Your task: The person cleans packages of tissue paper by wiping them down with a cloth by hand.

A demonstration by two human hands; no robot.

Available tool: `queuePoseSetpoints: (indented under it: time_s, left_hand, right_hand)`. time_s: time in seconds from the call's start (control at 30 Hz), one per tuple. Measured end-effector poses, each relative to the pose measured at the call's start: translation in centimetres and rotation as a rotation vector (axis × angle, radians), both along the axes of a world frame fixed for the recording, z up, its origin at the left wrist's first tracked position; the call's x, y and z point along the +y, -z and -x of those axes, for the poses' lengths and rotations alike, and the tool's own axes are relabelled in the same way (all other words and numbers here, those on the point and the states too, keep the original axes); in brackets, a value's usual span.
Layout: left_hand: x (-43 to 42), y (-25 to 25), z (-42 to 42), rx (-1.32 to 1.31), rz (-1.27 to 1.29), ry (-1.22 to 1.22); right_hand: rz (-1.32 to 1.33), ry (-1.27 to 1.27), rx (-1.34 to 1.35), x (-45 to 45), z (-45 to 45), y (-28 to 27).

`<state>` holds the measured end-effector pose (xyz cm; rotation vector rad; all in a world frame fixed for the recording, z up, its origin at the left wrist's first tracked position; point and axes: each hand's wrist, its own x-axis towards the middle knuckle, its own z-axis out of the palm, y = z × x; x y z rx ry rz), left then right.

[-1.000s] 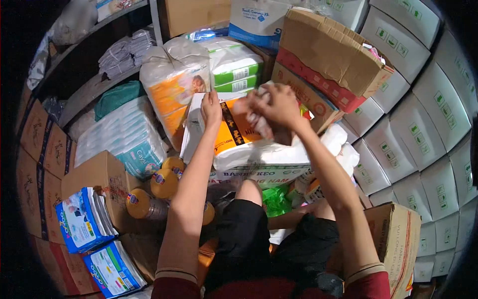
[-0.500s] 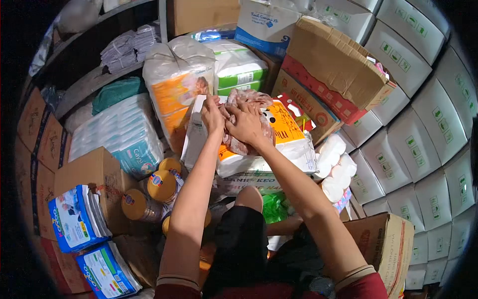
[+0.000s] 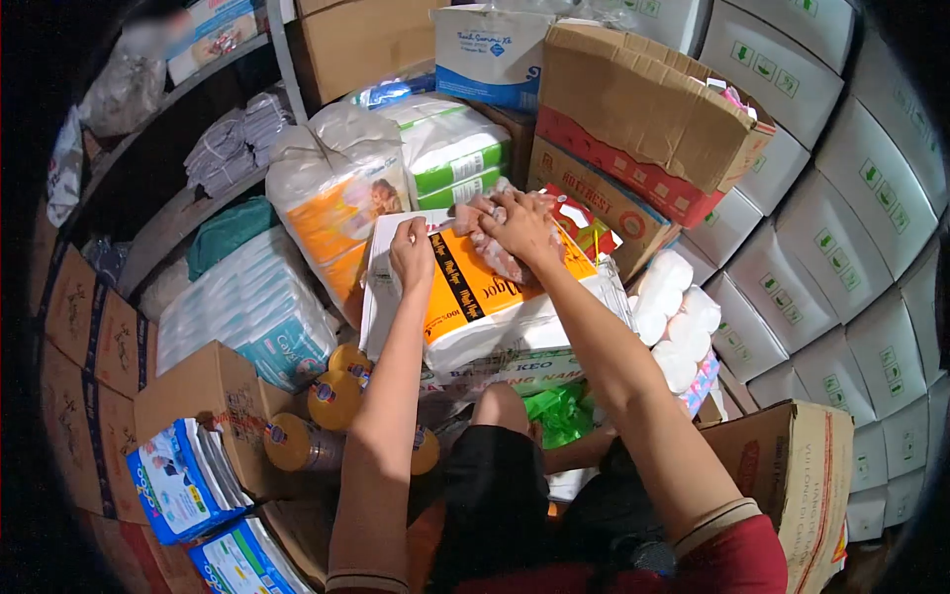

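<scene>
An orange-and-white plastic-wrapped package [image 3: 475,312] with a black printed band lies flat in front of me on stacked goods. My right hand [image 3: 524,233] is closed over a crumpled reddish-and-white cloth [image 3: 492,252] and presses it against the package's top, toward its right side. At the far left corner of the package is my left hand [image 3: 413,255], its fingers curled and together. Whether those fingers grip anything is hidden. Beneath and left of the package, part of a white carton [image 3: 381,282] shows.
Several gold-lidded jars [image 3: 333,399] and blue diaper packs [image 3: 181,485] stand on the left. Tissue bundles [image 3: 341,198] sit behind the package. An open cardboard box [image 3: 643,109] is at back right, white rolls [image 3: 683,327] below it, and stacked white cartons [image 3: 841,247] line the right.
The cloth and my right hand have slid right across the package, uncovering its black band. My left hand has come off the cloth toward the package's left edge. The view has shifted slightly.
</scene>
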<state>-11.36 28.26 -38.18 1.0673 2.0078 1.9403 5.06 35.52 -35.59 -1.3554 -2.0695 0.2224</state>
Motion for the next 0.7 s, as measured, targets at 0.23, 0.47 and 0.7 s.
queuePoseSetpoints:
  time_s: [0.23,0.47,0.7]
  left_hand:
    - [0.3,0.6,0.1,0.018,-0.019,0.029]
    - [1.9,2.9,1.7,0.053,-0.069,0.069]
    - [1.7,2.8,1.7,0.014,-0.071,0.088]
  right_hand:
    - [0.072,0.139,-0.061,0.0,-4.9,-0.6]
    - [0.128,0.211,0.064,-2.0,-8.6,-0.1]
    - [0.14,0.259,0.18,-1.7,-16.6,1.4]
